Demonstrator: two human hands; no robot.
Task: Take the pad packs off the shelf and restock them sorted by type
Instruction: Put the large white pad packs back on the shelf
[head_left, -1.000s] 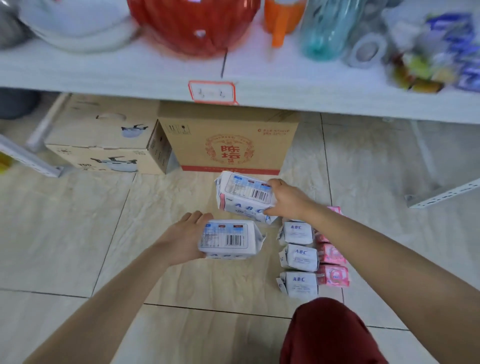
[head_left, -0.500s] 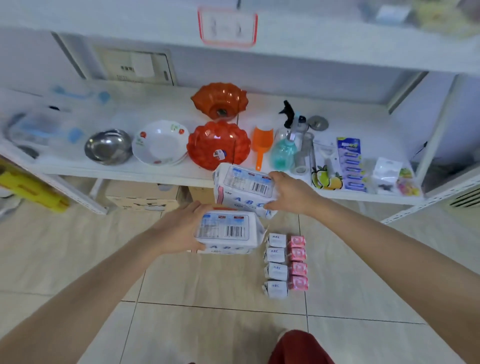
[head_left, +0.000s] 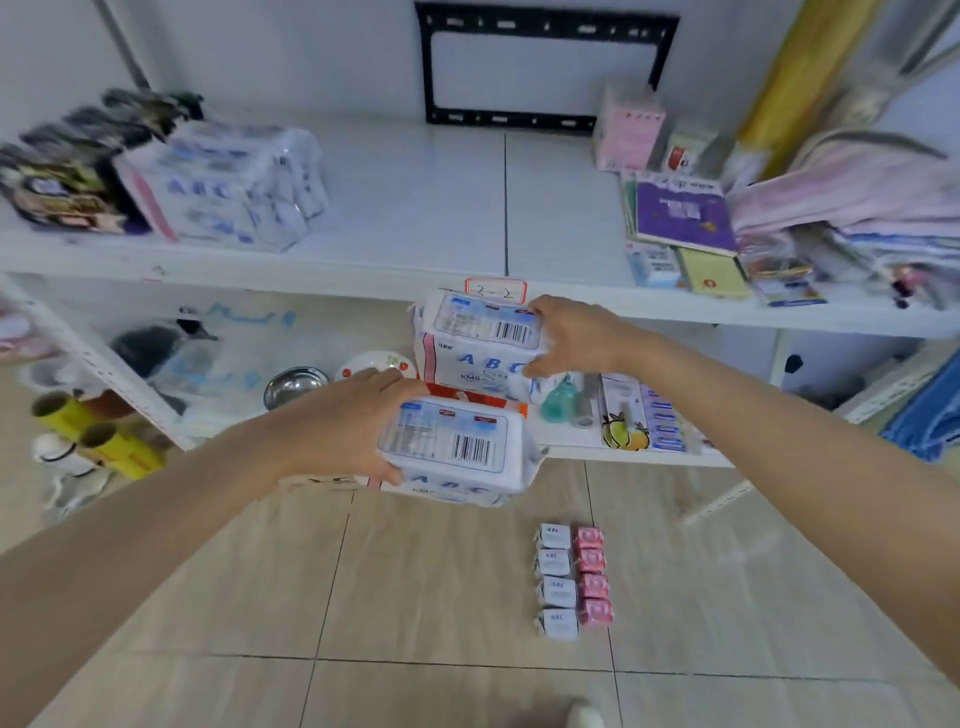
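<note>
My left hand (head_left: 345, 423) grips a white ABC pad pack (head_left: 457, 449) by its left end, held in the air below the upper shelf (head_left: 415, 208). My right hand (head_left: 576, 335) grips a second white ABC pad pack (head_left: 480, 340) by its right end, level with the shelf's front edge near a red price tag (head_left: 495, 289). Several white ABC pad packs (head_left: 223, 189) stand in a row on the upper shelf at the left. On the floor lie small white packs (head_left: 556, 579) in a column beside small pink packs (head_left: 592, 574).
Dark packets (head_left: 67, 176) sit left of the shelved packs. Books (head_left: 680, 213), a pink box (head_left: 628, 130) and folded cloth (head_left: 852, 197) fill the shelf's right side. The lower shelf holds a metal bowl (head_left: 293, 384), a plate and bottles. Yellow rolls (head_left: 98, 434) lie at the left.
My view has risen from the floor to the upper shelf. Both hands have lifted their packs up, the right pack now reaching the upper shelf's edge.
</note>
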